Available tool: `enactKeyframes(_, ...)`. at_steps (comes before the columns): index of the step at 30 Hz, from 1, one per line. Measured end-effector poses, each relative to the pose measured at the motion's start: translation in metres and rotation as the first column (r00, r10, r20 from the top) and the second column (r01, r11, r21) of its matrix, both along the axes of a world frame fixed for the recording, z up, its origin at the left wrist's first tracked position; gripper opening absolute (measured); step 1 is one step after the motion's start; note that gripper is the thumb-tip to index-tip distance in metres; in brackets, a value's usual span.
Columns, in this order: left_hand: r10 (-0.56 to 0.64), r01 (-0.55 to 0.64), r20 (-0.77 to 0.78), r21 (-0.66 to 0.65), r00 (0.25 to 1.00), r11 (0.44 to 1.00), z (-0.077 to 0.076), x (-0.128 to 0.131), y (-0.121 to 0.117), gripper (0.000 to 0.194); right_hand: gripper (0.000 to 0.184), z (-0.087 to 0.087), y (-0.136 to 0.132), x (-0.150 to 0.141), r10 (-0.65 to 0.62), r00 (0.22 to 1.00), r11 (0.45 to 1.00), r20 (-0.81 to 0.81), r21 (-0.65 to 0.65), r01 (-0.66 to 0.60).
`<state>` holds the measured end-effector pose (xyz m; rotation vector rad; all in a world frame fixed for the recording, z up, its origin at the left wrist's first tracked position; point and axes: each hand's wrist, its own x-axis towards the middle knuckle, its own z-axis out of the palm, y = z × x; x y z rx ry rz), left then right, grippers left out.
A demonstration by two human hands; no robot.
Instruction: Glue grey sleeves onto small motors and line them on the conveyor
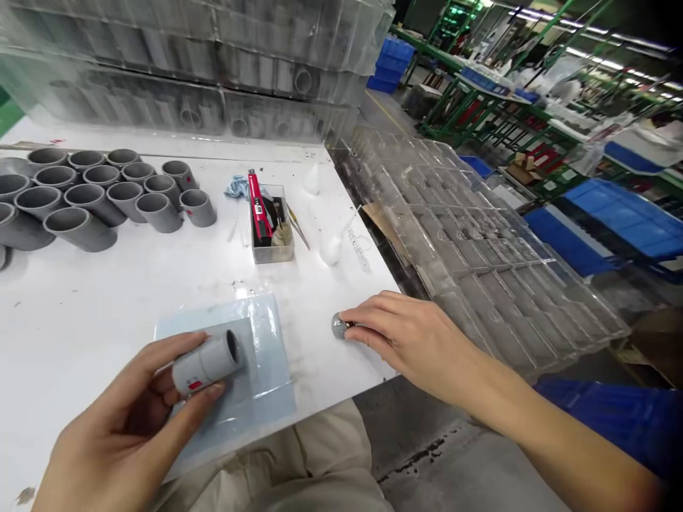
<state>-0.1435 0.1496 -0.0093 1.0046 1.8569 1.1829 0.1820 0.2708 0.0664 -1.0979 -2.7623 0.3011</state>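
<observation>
My left hand (133, 405) grips a grey plastic tube (205, 364) with a small red mark on its side, tilted so that its dark open end faces right. Beneath the tube lies a light blue sheet (277, 405) under clear plastic. Off to the right, the fingertips of my right hand (395, 331) pinch a small, round, shiny grey thing (338, 326) near the table's right edge. A bit of dark and gold shows at the pinch; the rest is covered by my fingers, so its kind is unclear.
Several grey tubes (80, 229) stand at the left. A small clear box (273, 254) holds a red utility knife (259, 206). Nearby are tweezers (297, 226), a white bottle (331, 250) and a crumpled blue cloth (236, 186). Clear trays (501, 284) are stacked beyond the table's right edge.
</observation>
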Motion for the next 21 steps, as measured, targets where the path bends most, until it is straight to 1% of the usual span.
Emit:
enactKeyframes(2,-0.058,0.058,0.009,-0.046,0.998,0.997,0.003,0.003,-0.001,0.067,0.023,0.001,0.004,-0.002,0.010,1.000,1.000,0.011,0.000,-0.010)
enactKeyframes(4,-0.095,0.097,0.026,-0.073,0.995,0.993,0.005,0.005,-0.001,0.066,0.026,0.005,0.006,-0.002,-0.012,1.000,1.000,-0.006,-0.005,0.012)
enactKeyframes(7,-0.078,0.087,0.085,-0.110,0.993,0.990,0.014,0.009,-0.001,0.062,0.029,0.009,0.006,-0.002,-0.066,0.998,0.998,-0.025,-0.003,0.066)
enactKeyframes(9,-0.054,0.068,0.131,-0.105,0.990,0.992,0.023,0.014,0.000,0.058,0.029,0.008,0.005,-0.004,-0.071,0.997,0.997,-0.007,-0.011,0.071)
enactKeyframes(12,-0.066,0.082,0.184,-0.078,0.981,0.994,0.032,0.019,0.000,0.054,0.029,0.004,0.003,-0.010,-0.042,0.999,0.999,0.027,-0.031,0.043)
enactKeyframes(14,-0.084,0.098,0.202,-0.062,0.976,0.993,0.035,0.020,0.001,0.050,0.027,0.003,0.003,-0.015,-0.041,0.998,0.999,0.037,-0.032,0.042)
enactKeyframes(16,-0.098,0.110,0.203,-0.049,0.974,0.993,0.035,0.019,0.001,0.047,0.022,0.004,0.004,-0.019,-0.057,0.998,0.998,0.025,-0.036,0.058)
enactKeyframes(18,-0.104,0.115,0.207,-0.043,0.973,0.992,0.035,0.018,0.001,0.046,0.016,0.006,0.004,-0.024,-0.075,0.996,0.996,-0.051,-0.053,0.073)
enactKeyframes(20,-0.092,0.103,0.219,-0.038,0.971,0.994,0.034,0.018,0.001,0.048,0.011,0.007,0.001,-0.032,-0.109,0.974,0.990,-0.200,-0.109,0.089)
enactKeyframes(21,-0.080,0.089,0.230,-0.032,0.970,0.995,0.035,0.019,0.001,0.048,0.011,0.006,-0.001,-0.037,-0.135,0.947,0.983,-0.293,-0.159,0.090)
